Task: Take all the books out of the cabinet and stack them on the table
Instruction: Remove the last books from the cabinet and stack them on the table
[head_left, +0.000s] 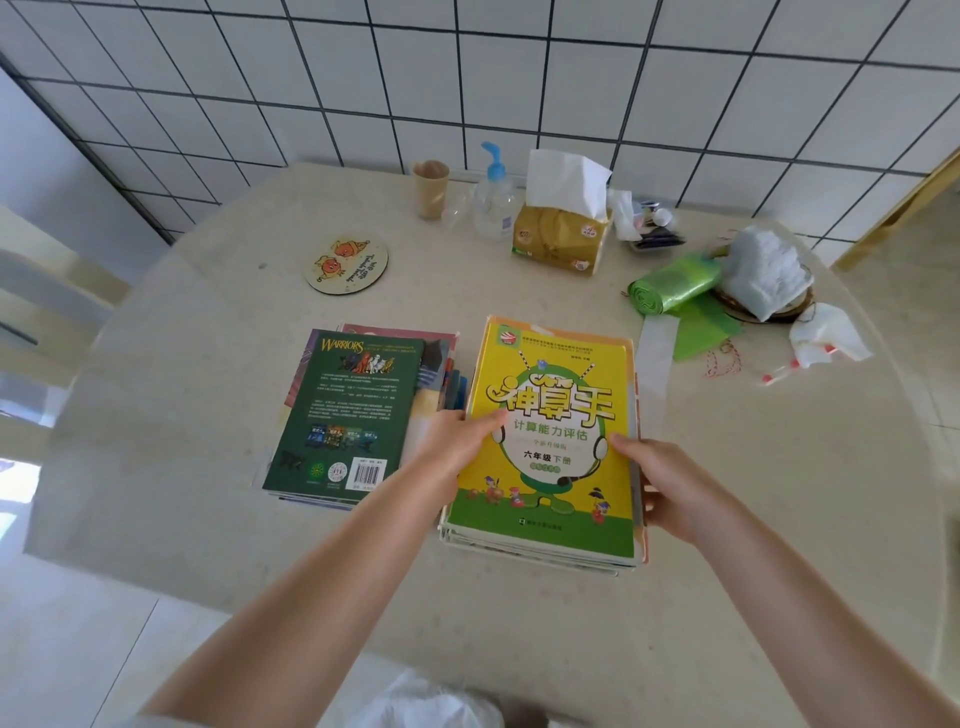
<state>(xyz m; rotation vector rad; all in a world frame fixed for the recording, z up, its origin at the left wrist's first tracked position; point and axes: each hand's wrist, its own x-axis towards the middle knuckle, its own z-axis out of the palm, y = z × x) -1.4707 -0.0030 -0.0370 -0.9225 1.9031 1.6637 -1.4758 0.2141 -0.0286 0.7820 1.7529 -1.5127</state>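
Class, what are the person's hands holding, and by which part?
Both hands, left and right, grip the yellow workbook by its long side edges.

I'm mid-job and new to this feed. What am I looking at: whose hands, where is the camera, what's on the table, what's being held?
This is one head-worn camera looking down at a person's bare hands; there is no robot. The left hand and right hand hold the sides of a yellow workbook topping a book stack. Beside it lies a second stack topped by a green Warriors book. Further back on the table are a tissue box, pump bottle, cup, round coaster and green bag roll.
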